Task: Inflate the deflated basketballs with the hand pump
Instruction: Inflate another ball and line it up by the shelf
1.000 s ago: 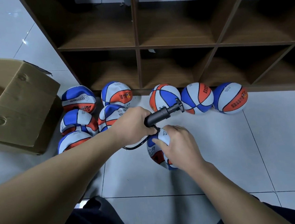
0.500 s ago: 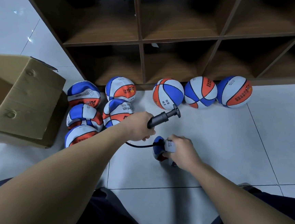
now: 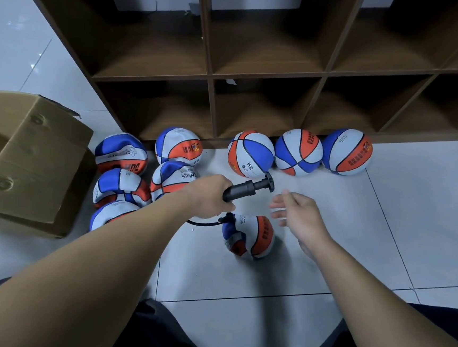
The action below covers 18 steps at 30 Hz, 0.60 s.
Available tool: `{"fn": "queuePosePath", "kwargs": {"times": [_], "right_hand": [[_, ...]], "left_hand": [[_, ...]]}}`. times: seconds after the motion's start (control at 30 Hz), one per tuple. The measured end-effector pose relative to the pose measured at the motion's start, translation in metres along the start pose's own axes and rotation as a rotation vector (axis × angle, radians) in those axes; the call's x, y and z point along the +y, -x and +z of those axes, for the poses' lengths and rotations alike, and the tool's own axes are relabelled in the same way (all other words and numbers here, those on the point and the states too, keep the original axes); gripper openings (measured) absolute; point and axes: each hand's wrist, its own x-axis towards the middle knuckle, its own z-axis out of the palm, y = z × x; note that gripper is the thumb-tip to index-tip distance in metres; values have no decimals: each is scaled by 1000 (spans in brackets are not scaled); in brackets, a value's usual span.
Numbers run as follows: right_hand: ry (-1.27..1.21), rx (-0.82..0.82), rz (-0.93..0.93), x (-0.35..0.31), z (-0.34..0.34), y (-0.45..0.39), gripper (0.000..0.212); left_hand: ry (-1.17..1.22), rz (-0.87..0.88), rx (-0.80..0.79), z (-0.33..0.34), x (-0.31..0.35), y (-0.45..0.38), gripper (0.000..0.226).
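My left hand (image 3: 210,195) grips the barrel of the black hand pump (image 3: 247,188), whose T-handle points right. A black hose (image 3: 204,223) curves from the pump down into a crumpled, deflated basketball (image 3: 248,235) lying on the floor tiles. My right hand (image 3: 298,214) hovers just right of that ball with fingers relaxed, holding nothing. Several more flat balls (image 3: 122,184) are piled at the left. Three round, firm balls (image 3: 298,152) sit in a row against the shelf base.
A brown wooden cubby shelf (image 3: 209,75) stands behind the balls. An open cardboard box (image 3: 28,168) sits at the left on the floor. My dark trouser legs fill the bottom of the view.
My right hand has let go of the deflated ball and lifted to its right. The ball now lies uncovered with the hose attached. The left hand still holds the pump.
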Motion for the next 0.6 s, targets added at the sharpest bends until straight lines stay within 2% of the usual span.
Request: {"fn": "queuePosePath", "kwargs": {"times": [0.17,0.33,0.5,0.6], "right_hand": [[-43,-41,13,-26,4,18,57],[167,-143,-64,-27,8,19,60],[212,-140,-66,-26,6,14,45],[123,-26,-22,-27,-9,4,30]], "left_hand": [[-115,50,6,7,3,1,12],[-248,87,8,16,7,3,15],[-258,88,-4,18,8,3,18],[-261,59,13,17,3,3,21]]}}
